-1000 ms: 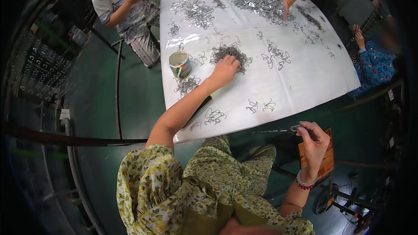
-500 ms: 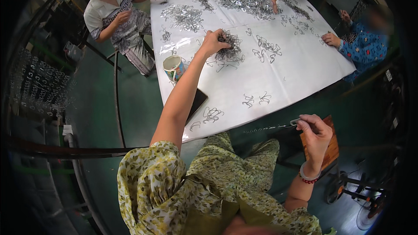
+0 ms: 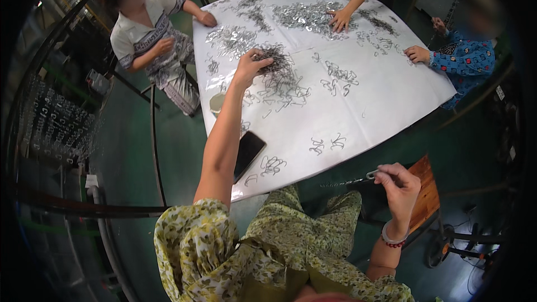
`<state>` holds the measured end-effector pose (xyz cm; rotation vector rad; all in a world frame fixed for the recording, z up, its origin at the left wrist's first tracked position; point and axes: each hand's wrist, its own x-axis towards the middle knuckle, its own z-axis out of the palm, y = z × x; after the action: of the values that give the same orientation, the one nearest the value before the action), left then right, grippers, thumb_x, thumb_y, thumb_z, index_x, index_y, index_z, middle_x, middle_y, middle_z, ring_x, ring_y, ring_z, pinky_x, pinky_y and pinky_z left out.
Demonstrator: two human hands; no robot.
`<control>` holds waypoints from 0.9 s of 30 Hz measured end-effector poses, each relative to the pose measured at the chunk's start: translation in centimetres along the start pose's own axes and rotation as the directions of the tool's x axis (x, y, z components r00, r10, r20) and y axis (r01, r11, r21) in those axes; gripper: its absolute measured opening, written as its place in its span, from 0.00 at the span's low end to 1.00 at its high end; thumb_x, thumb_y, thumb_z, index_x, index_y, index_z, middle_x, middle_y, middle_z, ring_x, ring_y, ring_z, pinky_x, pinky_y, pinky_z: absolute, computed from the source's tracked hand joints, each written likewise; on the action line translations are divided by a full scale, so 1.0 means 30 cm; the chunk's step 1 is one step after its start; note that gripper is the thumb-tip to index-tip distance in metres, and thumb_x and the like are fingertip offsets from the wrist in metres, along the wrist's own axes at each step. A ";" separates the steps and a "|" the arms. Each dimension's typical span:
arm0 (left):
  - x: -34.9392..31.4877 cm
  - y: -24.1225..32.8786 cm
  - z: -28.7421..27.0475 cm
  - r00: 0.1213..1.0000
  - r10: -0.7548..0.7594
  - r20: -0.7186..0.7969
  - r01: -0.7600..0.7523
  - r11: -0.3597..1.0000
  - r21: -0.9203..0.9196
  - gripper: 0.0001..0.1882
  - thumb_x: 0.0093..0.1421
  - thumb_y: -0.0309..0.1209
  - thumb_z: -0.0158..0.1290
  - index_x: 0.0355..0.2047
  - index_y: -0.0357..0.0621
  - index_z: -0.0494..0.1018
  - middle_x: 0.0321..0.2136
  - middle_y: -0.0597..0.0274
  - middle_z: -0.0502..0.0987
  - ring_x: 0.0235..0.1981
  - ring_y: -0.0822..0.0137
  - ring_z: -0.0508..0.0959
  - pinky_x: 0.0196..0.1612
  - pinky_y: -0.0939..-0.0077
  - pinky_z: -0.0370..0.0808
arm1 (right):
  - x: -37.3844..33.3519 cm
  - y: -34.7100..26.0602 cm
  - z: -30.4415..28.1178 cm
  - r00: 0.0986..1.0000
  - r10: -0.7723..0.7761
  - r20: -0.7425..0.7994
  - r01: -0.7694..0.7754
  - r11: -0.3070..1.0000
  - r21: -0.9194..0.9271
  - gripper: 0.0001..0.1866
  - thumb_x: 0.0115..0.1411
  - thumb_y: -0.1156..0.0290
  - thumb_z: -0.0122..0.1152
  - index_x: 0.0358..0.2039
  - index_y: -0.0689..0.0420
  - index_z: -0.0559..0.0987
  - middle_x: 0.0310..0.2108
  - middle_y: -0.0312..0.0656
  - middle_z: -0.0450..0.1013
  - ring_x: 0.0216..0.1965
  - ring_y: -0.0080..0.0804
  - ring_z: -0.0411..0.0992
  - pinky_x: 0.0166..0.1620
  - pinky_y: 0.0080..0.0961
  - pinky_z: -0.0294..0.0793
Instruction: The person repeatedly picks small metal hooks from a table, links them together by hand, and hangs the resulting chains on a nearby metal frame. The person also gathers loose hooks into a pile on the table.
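Note:
My left hand [image 3: 251, 69] reaches over the table, its fingers closed on a dark clump of thin wire hooks [image 3: 274, 60]. Below that clump, more loose wire hooks [image 3: 284, 90] lie spread on the white tabletop [image 3: 386, 86]. Off the table's near edge, my right hand [image 3: 399, 189] pinches a bent metal hook [image 3: 371, 174] between thumb and fingers. A thin string of small metal pieces [image 3: 342, 182], blurred, runs leftward from that hook. A cup [image 3: 217, 103] stands partly behind my left forearm, and a black phone [image 3: 250, 150] lies beside the arm.
Small groups of hooks lie nearby [image 3: 273, 165]. Shiny metal piles [image 3: 305, 18] cover the far side, where a co-worker's hand [image 3: 339, 19] rests. People sit left [image 3: 151, 28] and right [image 3: 467, 64]. A wooden stool [image 3: 426, 193] stands by my right hand.
My left hand has moved left with the clump, and the hooks below it are more spread out. A co-worker's hand has come down onto the shiny pile. My right hand keeps its hook.

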<state>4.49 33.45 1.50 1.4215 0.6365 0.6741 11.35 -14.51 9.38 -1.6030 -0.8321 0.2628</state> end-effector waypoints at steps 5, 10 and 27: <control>0.032 0.137 0.033 0.997 -0.030 0.072 0.032 0.999 -0.027 0.16 0.57 0.24 0.62 0.42 0.43 0.67 0.34 0.58 0.78 0.33 0.69 0.80 0.31 0.77 0.78 | -0.003 0.006 -0.010 0.999 -0.050 -0.005 0.050 0.999 -0.014 0.06 0.49 0.88 0.65 0.30 0.67 0.82 0.25 0.41 0.77 0.24 0.23 0.74 0.28 0.16 0.71; 0.117 0.250 0.182 0.973 -0.055 0.223 0.068 0.996 -0.052 0.15 0.57 0.26 0.63 0.40 0.45 0.68 0.33 0.60 0.78 0.32 0.70 0.79 0.32 0.77 0.78 | 0.004 0.034 -0.008 0.994 -0.098 0.047 0.100 0.994 -0.044 0.07 0.47 0.86 0.67 0.28 0.66 0.82 0.27 0.44 0.79 0.26 0.28 0.76 0.29 0.20 0.74; 0.411 -0.174 1.307 0.895 -0.117 0.431 0.153 0.987 -0.050 0.22 0.53 0.24 0.65 0.46 0.39 0.68 0.37 0.56 0.77 0.36 0.63 0.80 0.34 0.67 0.79 | -0.013 0.129 -0.029 0.992 0.117 0.051 -0.116 0.993 -0.018 0.08 0.46 0.86 0.69 0.28 0.65 0.82 0.26 0.44 0.79 0.27 0.30 0.77 0.30 0.22 0.74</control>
<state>42.15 16.49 -1.65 1.3746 0.3504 0.2582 13.00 -15.40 5.85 -1.6675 -0.7821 0.3834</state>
